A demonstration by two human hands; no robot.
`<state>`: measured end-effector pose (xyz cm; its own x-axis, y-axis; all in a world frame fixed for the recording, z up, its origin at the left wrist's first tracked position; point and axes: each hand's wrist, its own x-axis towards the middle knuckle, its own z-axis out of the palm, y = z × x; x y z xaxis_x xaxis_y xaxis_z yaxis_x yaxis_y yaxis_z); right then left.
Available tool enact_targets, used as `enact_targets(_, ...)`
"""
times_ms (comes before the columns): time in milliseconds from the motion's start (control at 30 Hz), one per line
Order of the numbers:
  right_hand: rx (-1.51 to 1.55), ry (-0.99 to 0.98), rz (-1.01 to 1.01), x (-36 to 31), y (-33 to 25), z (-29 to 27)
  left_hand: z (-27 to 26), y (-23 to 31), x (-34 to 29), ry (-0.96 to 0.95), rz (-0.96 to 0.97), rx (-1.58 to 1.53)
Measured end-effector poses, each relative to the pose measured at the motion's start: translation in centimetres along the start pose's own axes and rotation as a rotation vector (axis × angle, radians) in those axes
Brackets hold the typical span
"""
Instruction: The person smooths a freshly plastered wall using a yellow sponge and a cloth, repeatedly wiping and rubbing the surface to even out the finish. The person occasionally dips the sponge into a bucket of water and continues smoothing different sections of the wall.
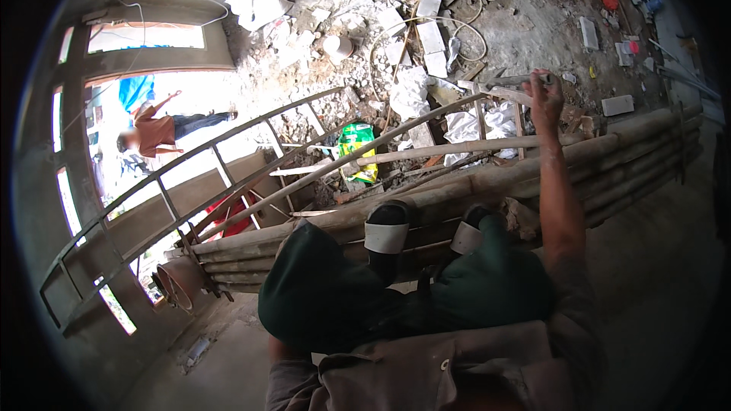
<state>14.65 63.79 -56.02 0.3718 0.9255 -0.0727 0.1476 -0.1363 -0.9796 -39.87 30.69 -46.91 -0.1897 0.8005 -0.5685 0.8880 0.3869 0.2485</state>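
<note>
Fingers of the right hand (545, 99) are wrapping a grey tool (525, 78), held above the bamboo platform (609, 160); sandalled feet (387, 232) are resting on it. Left hand is hidden.

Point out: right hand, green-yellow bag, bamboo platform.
right hand (545, 100), head view, back of the hand.
green-yellow bag (356, 141), head view, upper face.
bamboo platform (624, 154), head view, bare pole near right end.

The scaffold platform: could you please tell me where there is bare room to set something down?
Bare concrete lies right of the bamboo poles. The ground below is crowded with rubble. The right hand grips a rail.
</note>
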Motion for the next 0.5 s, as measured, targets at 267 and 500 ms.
enact_targets(267, -0.588, -0.505, 0.058, -6.4, 4.7, 4.4, 1.6, -0.1, -1.7, -0.009, -0.064, -0.08)
enact_targets(500, -0.511, -0.672, -0.153, -15.0, 3.4, 0.4, 3.1, -1.9, -0.1, 0.065, -0.062, -0.537)
